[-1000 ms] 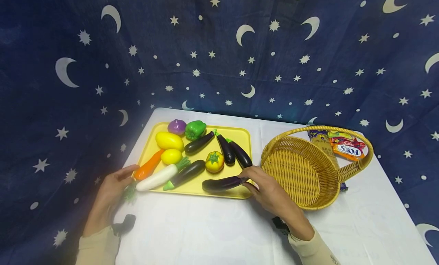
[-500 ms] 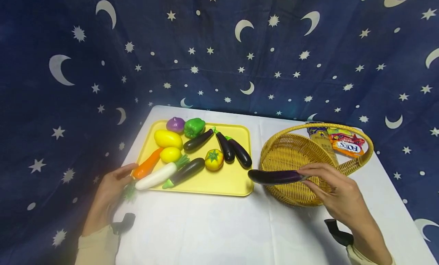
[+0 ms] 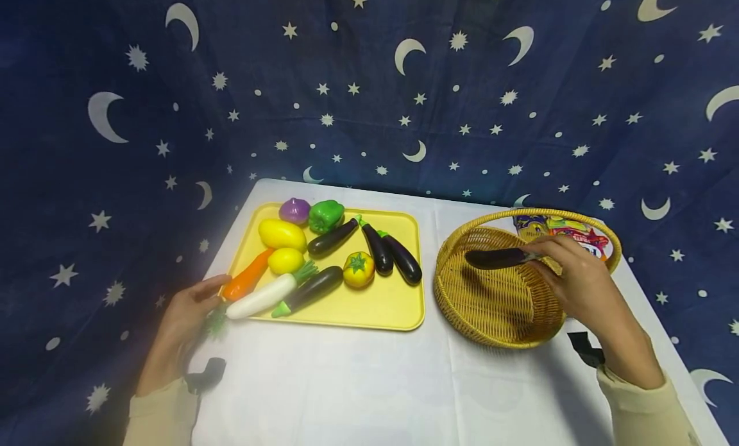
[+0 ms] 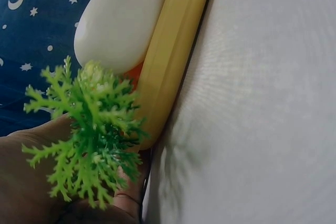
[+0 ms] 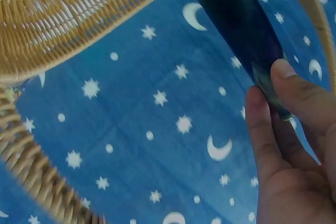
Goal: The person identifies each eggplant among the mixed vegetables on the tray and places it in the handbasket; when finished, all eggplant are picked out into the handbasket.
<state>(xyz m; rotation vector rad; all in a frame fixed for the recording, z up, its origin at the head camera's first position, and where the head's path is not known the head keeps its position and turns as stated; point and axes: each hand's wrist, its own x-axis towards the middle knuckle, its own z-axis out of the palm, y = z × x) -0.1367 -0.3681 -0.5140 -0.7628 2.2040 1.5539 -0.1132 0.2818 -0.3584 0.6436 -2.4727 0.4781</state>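
Thumb and fingers of my right hand [image 3: 586,285] pinch a dark purple eggplant [image 3: 495,258] by its stem end. It hangs level over the wicker basket [image 3: 491,314], and the right wrist view shows the pinch on the narrow stem. At the near left corner of the yellow tray [image 3: 369,312], my left hand [image 3: 185,317] grips the rim. Leafy green fronds [image 4: 94,135] partly hide those fingers in the left wrist view. Beside that hand lie an orange carrot [image 3: 247,278] and a white radish [image 3: 262,297].
The tray also carries several other eggplants [image 3: 378,250], a tomato [image 3: 358,269], a green pepper [image 3: 326,215], a purple onion [image 3: 295,210] and two yellow fruits [image 3: 281,234]. The basket's tall handle [image 3: 534,212] arches over it. Snack packets [image 3: 577,231] lie behind the basket.
My right hand has lifted the eggplant off the tray's near right part and carried it right, over the basket. My left hand has stayed at the tray corner.
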